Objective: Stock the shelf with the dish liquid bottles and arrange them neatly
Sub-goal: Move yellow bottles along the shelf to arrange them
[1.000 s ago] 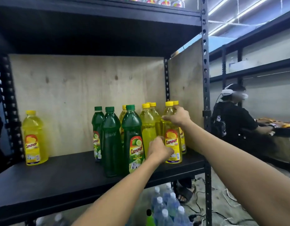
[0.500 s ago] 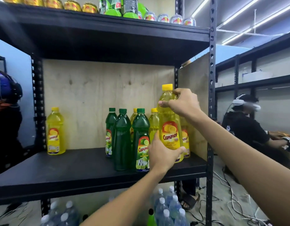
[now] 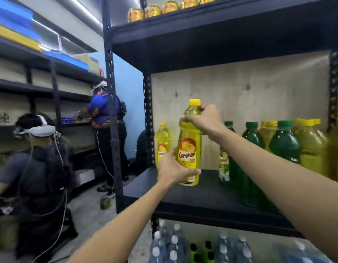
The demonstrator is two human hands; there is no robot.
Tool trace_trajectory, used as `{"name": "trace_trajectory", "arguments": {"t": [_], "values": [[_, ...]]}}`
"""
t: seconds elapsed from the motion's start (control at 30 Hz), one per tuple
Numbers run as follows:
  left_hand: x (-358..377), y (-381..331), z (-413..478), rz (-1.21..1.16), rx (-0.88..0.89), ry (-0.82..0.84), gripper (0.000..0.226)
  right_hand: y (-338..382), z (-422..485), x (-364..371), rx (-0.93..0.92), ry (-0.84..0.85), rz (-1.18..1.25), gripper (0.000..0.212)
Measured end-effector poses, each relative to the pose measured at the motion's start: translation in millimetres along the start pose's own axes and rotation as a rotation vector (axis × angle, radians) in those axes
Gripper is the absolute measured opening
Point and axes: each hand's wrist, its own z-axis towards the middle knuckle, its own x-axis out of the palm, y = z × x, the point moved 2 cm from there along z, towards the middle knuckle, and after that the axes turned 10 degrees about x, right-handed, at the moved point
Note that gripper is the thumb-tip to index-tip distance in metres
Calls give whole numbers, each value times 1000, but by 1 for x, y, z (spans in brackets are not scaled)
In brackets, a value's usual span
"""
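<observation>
A yellow-capped plastic bottle of yellow dish liquid (image 3: 189, 145), half a second ago among the green and yellow bottles (image 3: 284, 143) at right, now hangs mid-frame over the black metal shelf (image 3: 202, 194) beside a lone yellow bottle (image 3: 162, 137); the right hand (image 3: 204, 120) grips its neck, the left hand (image 3: 172, 169) its base.

A pale blue wall (image 3: 128, 103) stands at 10 o'clock. A black metal rack (image 3: 41, 90) fills 9 o'clock, with fluorescent tube lights (image 3: 82, 10) overhead at 11 o'clock. Grey concrete floor (image 3: 92, 211) lies at 7 o'clock.
</observation>
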Motion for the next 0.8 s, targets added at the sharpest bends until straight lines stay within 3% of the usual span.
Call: {"name": "trace_trajectory", "arguments": {"t": [0.1, 0.23, 0.33, 0.7, 0.8], "values": [[-13, 70, 34, -5, -80, -4, 90, 3, 25, 66, 15, 19, -43, 58], [-12, 142, 75, -26, -120, -25, 76, -1, 68, 141, 16, 44, -89, 61], [-4, 182, 96, -63, -137, -23, 78, -8, 91, 183, 6, 60, -122, 57], [11, 251, 113, -187, -227, -5, 88, -23, 106, 245, -8, 75, -220, 47], [9, 249, 115, -195, -223, 46, 91, -25, 107, 240, 21, 63, -203, 54]]}}
